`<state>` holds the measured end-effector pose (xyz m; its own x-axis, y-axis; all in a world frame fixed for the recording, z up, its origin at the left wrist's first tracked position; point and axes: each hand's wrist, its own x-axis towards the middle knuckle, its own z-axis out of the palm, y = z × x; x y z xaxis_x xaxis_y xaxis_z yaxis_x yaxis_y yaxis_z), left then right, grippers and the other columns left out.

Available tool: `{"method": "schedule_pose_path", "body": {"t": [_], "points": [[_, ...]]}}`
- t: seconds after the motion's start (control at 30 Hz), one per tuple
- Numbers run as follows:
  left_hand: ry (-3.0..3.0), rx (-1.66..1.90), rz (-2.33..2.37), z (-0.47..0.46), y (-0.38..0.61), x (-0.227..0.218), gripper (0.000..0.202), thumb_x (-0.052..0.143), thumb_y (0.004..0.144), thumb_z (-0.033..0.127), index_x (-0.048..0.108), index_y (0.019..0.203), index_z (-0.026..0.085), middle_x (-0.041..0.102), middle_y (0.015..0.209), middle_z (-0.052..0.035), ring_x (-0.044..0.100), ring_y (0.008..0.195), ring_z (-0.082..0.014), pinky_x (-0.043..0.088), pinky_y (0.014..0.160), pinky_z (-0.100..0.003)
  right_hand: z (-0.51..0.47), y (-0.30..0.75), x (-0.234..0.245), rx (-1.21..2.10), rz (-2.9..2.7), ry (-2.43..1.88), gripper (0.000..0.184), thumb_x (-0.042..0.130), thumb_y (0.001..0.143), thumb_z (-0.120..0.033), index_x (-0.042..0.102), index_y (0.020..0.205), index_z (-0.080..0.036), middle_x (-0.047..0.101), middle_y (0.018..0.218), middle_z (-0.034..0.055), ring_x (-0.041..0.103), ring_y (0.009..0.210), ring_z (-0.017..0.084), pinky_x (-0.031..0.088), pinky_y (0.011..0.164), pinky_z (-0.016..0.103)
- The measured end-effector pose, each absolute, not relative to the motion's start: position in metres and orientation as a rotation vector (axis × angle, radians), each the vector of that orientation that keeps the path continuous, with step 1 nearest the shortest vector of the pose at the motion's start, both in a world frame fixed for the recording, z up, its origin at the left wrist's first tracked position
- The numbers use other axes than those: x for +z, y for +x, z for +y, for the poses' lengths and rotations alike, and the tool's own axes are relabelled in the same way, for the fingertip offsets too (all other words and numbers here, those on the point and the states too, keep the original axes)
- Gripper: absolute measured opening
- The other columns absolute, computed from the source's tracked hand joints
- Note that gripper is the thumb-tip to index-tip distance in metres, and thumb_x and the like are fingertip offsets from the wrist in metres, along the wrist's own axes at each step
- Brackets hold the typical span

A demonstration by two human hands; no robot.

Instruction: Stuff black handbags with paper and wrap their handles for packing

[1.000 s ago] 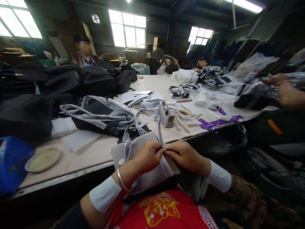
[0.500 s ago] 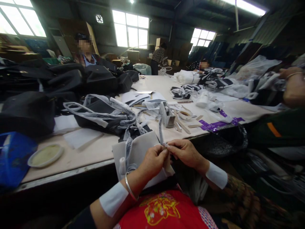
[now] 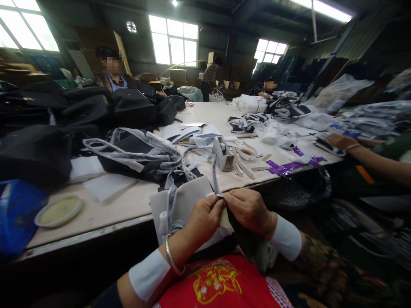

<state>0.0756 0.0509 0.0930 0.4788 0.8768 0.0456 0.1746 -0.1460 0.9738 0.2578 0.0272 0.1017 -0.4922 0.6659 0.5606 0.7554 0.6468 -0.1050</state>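
My left hand (image 3: 205, 217) and my right hand (image 3: 249, 210) meet in front of my body, both closed in a pinch. Between their fingertips is the lower end of a strap wrapped in thin white material (image 3: 215, 174), with a small white bit at the tip. Behind my left hand stands a stiff light-grey panel (image 3: 189, 193), tilted against the table edge. Another wrapped strap (image 3: 172, 200) hangs over it, beside a small white roll (image 3: 163, 222). Dark material hangs below my right hand. My fingers hide the exact grip.
On the table (image 3: 147, 194) lie a black bag with wrapped straps (image 3: 135, 149), a tape dispenser (image 3: 222, 156), a tape roll (image 3: 248, 153) and cardboard strips. Black bags (image 3: 35, 152) pile up at left, near a round lid (image 3: 59, 210). A co-worker's arm (image 3: 362, 147) reaches in from the right.
My right fingers have closed in against my left fingertips at the strap end. The co-worker's hand at right has come down onto the table. The view has shifted slightly.
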Motion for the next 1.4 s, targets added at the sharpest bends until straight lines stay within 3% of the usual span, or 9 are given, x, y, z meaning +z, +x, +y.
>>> {"method": "schedule_pose_path", "body": {"t": [0.17, 0.3, 0.47, 0.6, 0.7, 0.83, 1.0, 1.2, 1.4], "points": [[1.327, 0.762, 0.932, 0.051, 0.081, 0.086, 0.043, 0.050, 0.091, 0.052, 0.057, 0.067, 0.018, 0.056, 0.058, 0.0014, 0.050, 0.046, -0.0104, 0.038, 0.047, -0.023, 0.028, 0.259, 0.103, -0.502, -2.463, -1.005, 0.028, 0.045, 0.102, -0.019, 0.071, 0.097, -0.013, 0.072, 0.081, 0.0104, 0.063, 0.072, 0.019, 0.048, 0.068, 0.032], [1.212, 0.813, 0.964, 0.050, 0.085, 0.077, 0.042, 0.053, 0.088, 0.052, 0.057, 0.065, 0.017, 0.054, 0.056, 0.0015, 0.049, 0.047, -0.0100, 0.039, 0.048, -0.023, 0.028, 0.260, 0.096, -0.441, -2.471, -1.001, 0.027, 0.045, 0.101, -0.019, 0.069, 0.110, -0.010, 0.073, 0.087, 0.0123, 0.064, 0.077, 0.020, 0.050, 0.071, 0.033], [1.345, 0.819, 0.958, 0.056, 0.077, 0.078, 0.039, 0.053, 0.087, 0.048, 0.056, 0.063, 0.018, 0.052, 0.056, 0.0023, 0.049, 0.047, -0.0104, 0.039, 0.047, -0.023, 0.027, 0.259, 0.091, 0.333, -2.191, -1.134, 0.029, 0.049, 0.099, -0.022, 0.066, 0.120, -0.013, 0.071, 0.100, 0.0125, 0.065, 0.088, 0.020, 0.053, 0.079, 0.033], [1.460, 0.783, 0.906, 0.060, 0.069, 0.081, 0.037, 0.051, 0.090, 0.045, 0.057, 0.066, 0.018, 0.053, 0.055, 0.0023, 0.049, 0.049, -0.0106, 0.038, 0.047, -0.022, 0.029, 0.255, 0.097, 1.171, -1.661, -1.298, 0.032, 0.057, 0.095, -0.036, 0.070, 0.112, -0.011, 0.061, 0.065, 0.0007, 0.052, 0.052, 0.011, 0.043, 0.049, 0.023], [1.490, 0.777, 0.875, 0.061, 0.067, 0.079, 0.037, 0.050, 0.092, 0.045, 0.061, 0.070, 0.017, 0.055, 0.056, 0.0021, 0.050, 0.049, -0.0106, 0.038, 0.048, -0.022, 0.029, 0.251, 0.102, 1.456, -1.477, -1.336, 0.033, 0.062, 0.090, -0.039, 0.073, 0.101, -0.010, 0.054, 0.054, -0.0034, 0.044, 0.044, 0.008, 0.034, 0.043, 0.020], [1.450, 0.819, 0.841, 0.058, 0.069, 0.077, 0.035, 0.055, 0.091, 0.044, 0.064, 0.074, 0.015, 0.058, 0.061, 0.0009, 0.051, 0.054, -0.0102, 0.041, 0.052, -0.022, 0.030, 0.252, 0.096, 1.357, -1.422, -1.334, 0.026, 0.067, 0.085, -0.036, 0.074, 0.091, -0.011, 0.058, 0.056, -0.0019, 0.048, 0.047, 0.008, 0.037, 0.046, 0.020], [1.175, 0.792, 0.788, 0.050, 0.077, 0.075, 0.034, 0.066, 0.083, 0.049, 0.064, 0.093, 0.016, 0.065, 0.073, -0.0013, 0.060, 0.061, -0.0133, 0.050, 0.054, -0.024, 0.030, 0.255, 0.091, 1.031, -1.641, -1.322, 0.022, 0.062, 0.091, -0.031, 0.074, 0.084, -0.014, 0.061, 0.064, 0.0005, 0.055, 0.055, 0.011, 0.043, 0.053, 0.022], [1.160, 0.723, 0.801, 0.047, 0.074, 0.082, 0.040, 0.067, 0.081, 0.054, 0.065, 0.085, 0.015, 0.066, 0.068, -0.0022, 0.067, 0.061, -0.0153, 0.054, 0.056, -0.024, 0.025, 0.256, 0.097, 0.367, -2.072, -1.213, 0.023, 0.052, 0.097, -0.021, 0.074, 0.092, -0.017, 0.068, 0.080, 0.0068, 0.062, 0.074, 0.016, 0.052, 0.073, 0.027], [1.066, 0.652, 0.782, 0.055, 0.067, 0.091, 0.058, 0.063, 0.076, 0.073, 0.061, 0.082, 0.015, 0.063, 0.066, -0.0010, 0.068, 0.058, -0.0159, 0.053, 0.054, -0.025, 0.023, 0.256, 0.099, 0.228, -2.265, -1.116, 0.023, 0.048, 0.098, -0.017, 0.070, 0.097, -0.016, 0.066, 0.081, 0.0079, 0.061, 0.074, 0.016, 0.050, 0.071, 0.027]]}}
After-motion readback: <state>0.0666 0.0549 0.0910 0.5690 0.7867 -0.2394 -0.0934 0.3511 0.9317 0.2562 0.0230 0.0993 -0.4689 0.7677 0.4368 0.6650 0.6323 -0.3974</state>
